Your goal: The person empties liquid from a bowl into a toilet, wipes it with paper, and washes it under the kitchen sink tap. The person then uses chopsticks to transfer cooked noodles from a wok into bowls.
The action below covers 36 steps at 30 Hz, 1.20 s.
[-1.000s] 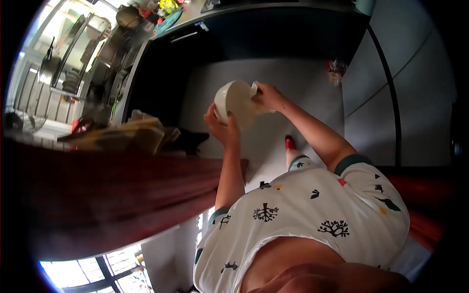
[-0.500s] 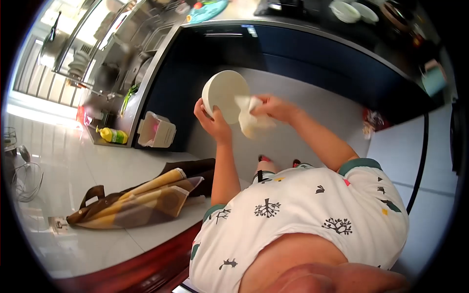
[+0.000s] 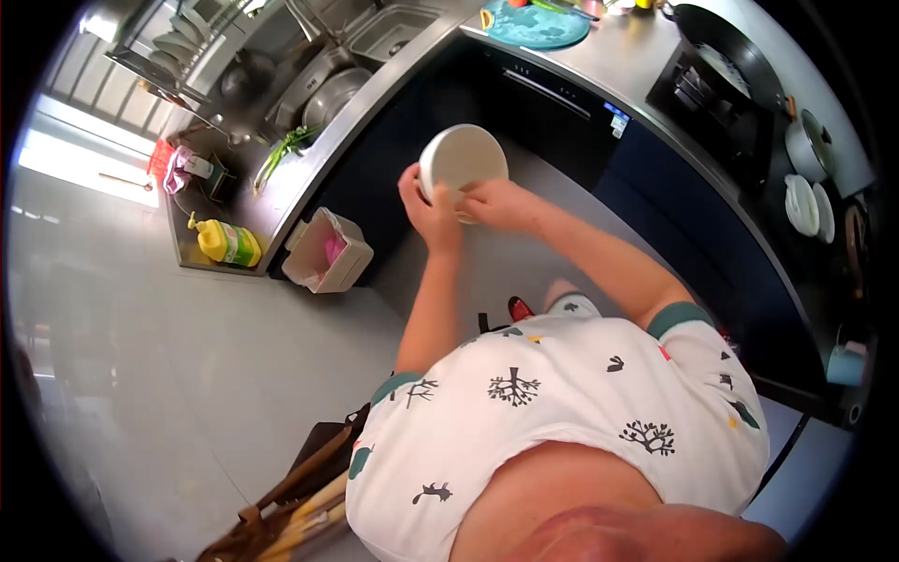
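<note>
A round white bowl is held up in front of me, tilted with its inside towards me. My left hand grips its left rim, thumb on the near side and fingers behind. At the bowl's lower right, my right hand has its fingers closed and pressed against the inside. The white cloth seen in it earlier is hidden or too small to make out now.
A counter with a sink, green onions and a yellow bottle runs along the left. Below stands a bin. A teal board, a wok and white bowls are at the upper right.
The view has swung towards the sink and stove. My right hand has come from beside the bowl to its inside. My left hand keeps its hold on the bowl.
</note>
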Tool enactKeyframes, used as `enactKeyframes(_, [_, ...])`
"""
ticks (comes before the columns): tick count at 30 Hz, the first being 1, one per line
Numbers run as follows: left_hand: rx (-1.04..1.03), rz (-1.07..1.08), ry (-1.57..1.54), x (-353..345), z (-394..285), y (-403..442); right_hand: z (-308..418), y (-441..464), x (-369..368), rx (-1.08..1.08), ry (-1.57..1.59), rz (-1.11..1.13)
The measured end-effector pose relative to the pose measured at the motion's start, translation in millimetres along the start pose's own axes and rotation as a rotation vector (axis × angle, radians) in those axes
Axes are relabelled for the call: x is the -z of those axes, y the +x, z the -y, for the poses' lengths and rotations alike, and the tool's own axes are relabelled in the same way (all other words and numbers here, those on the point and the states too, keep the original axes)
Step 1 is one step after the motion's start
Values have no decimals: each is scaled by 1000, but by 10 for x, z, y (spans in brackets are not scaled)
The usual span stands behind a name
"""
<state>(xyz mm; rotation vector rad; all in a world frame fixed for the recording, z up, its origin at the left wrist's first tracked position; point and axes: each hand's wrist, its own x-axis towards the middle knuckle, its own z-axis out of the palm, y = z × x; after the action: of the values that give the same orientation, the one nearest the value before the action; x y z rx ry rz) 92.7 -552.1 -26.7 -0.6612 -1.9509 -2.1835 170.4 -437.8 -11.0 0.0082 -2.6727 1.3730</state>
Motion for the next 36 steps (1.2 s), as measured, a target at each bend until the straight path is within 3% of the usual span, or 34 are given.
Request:
enactKeyframes(2, [39,-7,-37,119,196,316,-112,470,11,-20,97,121])
enactKeyframes(5, [-50,-135,146,262,520,801,-138,1051,118,-5,303,329])
enactKeyframes(8, [29,-268,139,470,693,1128,-365,1610,53,275,50,276])
enactKeyframes(9, [71,-334,111,537,804,1230,-513,1825,10,464,-167,149])
enactKeyframes(12, [193,-612,-33,691,996,1487,-707,2332,76,529,-78,-62])
enactKeyframes(15, [296,-779,-169,859,957,1617,-1057,2889,-138,18,519,-72])
enactKeyframes(17, [322,-837,-121,970,1030,1618,-1233,3307,-403,148,405,23])
enactKeyframes(19, [292,-897,-79,1054,1100,1655,-947,3530,-706,52,607,315])
enactKeyframes(20, [279,-942,-12,1123,1062,1634,-920,3615,-947,18,424,499])
enactKeyframes(21, [252,-1006,43,1234,1019,1620,-727,3622,-1054,24,461,521])
enactKeyframes(22, [223,-1065,97,1372,1003,1595,-573,3636,-1144,-156,592,679])
enactKeyframes(24, [169,-1164,254,1724,1023,1541,-470,3566,-1635,-26,538,778])
enactKeyframes(25, [150,-1199,308,1972,1042,1507,-393,3516,-1847,-32,567,965])
enactKeyframes(27, [114,-1268,411,2463,1016,1395,33,3455,-1996,187,401,1100])
enactKeyframes(31, [202,-1468,-14,3207,878,1307,58,3795,-2907,342,331,706])
enactKeyframes(35, [367,-1401,-335,3545,924,1301,45,4278,-3548,532,113,848])
enactKeyframes(36, [392,-1392,-394,3560,1017,1350,-33,4311,-3681,620,96,782])
